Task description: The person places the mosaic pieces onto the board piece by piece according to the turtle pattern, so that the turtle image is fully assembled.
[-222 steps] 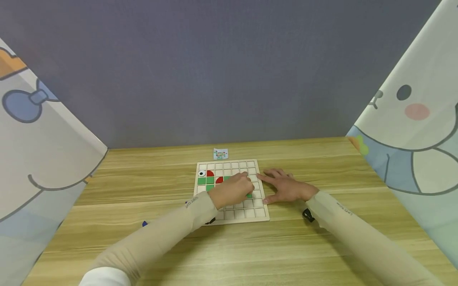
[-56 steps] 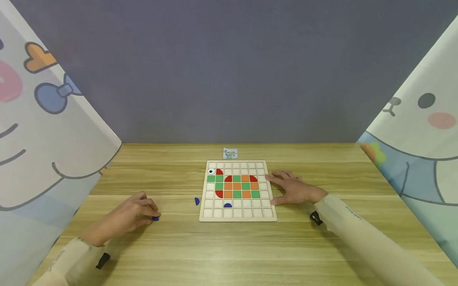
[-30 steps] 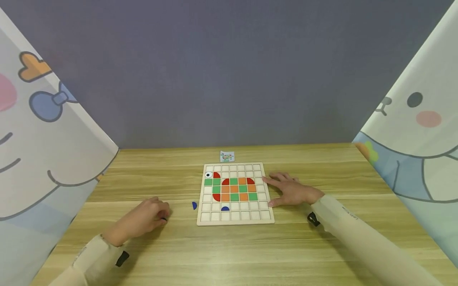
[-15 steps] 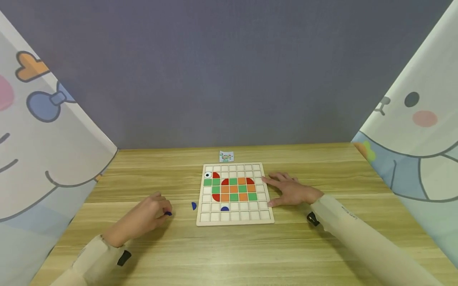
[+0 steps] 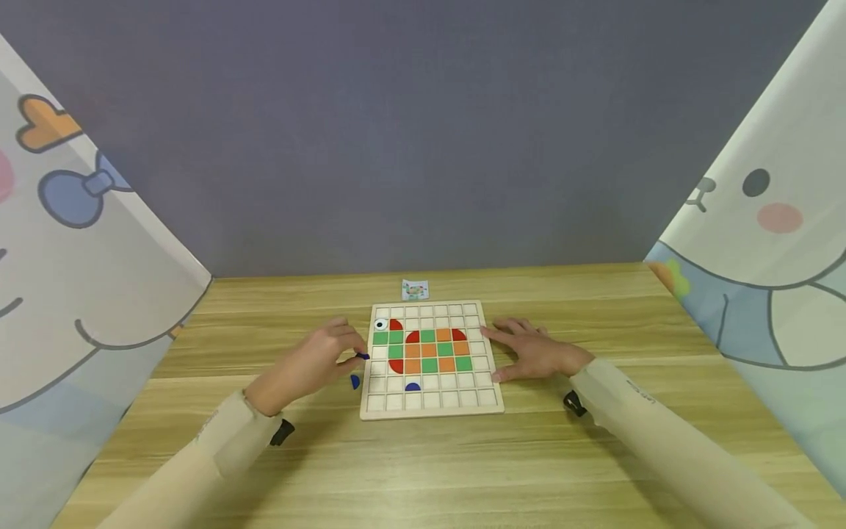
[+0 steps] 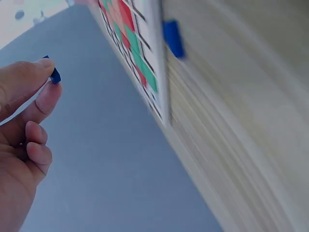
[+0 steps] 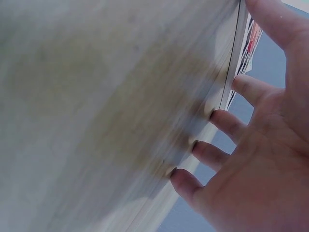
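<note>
My left hand [image 5: 320, 360] pinches a small blue half-round tile [image 6: 55, 75] between thumb and index finger, at the left edge of the wooden grid board [image 5: 432, 407]. Red, green and orange tiles form a patterned shape on the board, with a white eye tile [image 5: 380, 324] at its upper left. One blue half-round tile [image 5: 413, 386] sits in a lower cell of the grid. Another loose blue tile [image 5: 355, 382] lies on the table just left of the board. With fingers spread, my right hand [image 5: 532, 351] touches the board's right edge; its fingertips also rest on the table.
A small printed card [image 5: 415, 289] lies behind the board. The wooden table [image 5: 562, 470] ends at a grey upright panel [image 5: 423, 147] at the back. Cartoon-printed sheets [image 5: 760, 242] stand on both sides.
My left hand left the board, picked up a blue half-round tile from the table at the left, and carried it right to the board's edge. My right hand stays at the board's right edge.
</note>
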The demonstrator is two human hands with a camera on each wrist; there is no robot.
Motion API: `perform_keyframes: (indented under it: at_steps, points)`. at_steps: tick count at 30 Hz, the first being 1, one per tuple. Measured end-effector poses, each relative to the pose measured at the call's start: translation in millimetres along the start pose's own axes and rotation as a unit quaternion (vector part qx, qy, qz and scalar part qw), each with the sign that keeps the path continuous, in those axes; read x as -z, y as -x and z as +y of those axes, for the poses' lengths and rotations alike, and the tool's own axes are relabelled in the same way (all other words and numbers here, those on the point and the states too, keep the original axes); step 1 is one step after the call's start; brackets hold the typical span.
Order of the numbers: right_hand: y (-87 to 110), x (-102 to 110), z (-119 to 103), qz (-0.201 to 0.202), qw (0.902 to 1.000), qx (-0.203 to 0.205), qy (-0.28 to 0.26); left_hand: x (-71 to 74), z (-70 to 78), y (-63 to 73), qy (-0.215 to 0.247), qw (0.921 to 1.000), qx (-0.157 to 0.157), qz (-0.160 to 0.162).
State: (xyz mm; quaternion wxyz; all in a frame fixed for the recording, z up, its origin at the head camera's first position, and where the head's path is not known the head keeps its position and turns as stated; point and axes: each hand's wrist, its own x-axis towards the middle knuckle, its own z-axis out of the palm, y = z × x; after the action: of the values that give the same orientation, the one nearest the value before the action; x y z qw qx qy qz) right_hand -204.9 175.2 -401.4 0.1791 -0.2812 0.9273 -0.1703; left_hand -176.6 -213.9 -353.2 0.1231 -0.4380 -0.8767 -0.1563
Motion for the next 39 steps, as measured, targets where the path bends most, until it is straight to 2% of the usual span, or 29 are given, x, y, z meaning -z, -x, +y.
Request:
perform_keyframes:
  at_steps: [4,9,13,19,24,28,32,39]
  points:
    - [-1.6,-0.5,0.6,0.001,1.0000,-0.004,0.005,-10.0,11.5,-26.0,0.013,0.9991,-0.013,-0.039]
    - [-2.5,-1.2,0.8,0.001,1.0000,-0.002,0.001,-25.7,26.0,-54.4,0.022,0.9964,-0.039,-0.072]
    - [-2.6,-1.8,1.2,-0.002,1.0000,-0.002,-0.001,-34.6,35.9,-72.3,0.050,0.9941,-0.027,-0.092]
    - [-3.6,-1.5,2.7,0.000,1.0000,-0.001,0.010,-54.3,50.3,-93.8,0.042,0.9894,-0.026,-0.136]
    - [-3.6,0.3,3.2,0.004,0.9999,0.003,0.010,-74.9,64.9,-104.3,0.029,0.9837,-0.026,-0.175]
    - [-3.6,1.5,2.5,0.007,0.9999,0.007,0.012,-88.0,74.0,-110.7,0.005,0.9817,-0.023,-0.189]
    - [-4.0,1.4,3.4,0.006,0.9999,0.009,0.013,-93.5,81.0,-115.2,0.003,0.9805,-0.010,-0.196]
    - [-4.7,0.0,5.7,0.006,0.9999,0.013,0.008,-94.6,85.7,-114.6,-0.004,0.9785,0.015,-0.206]
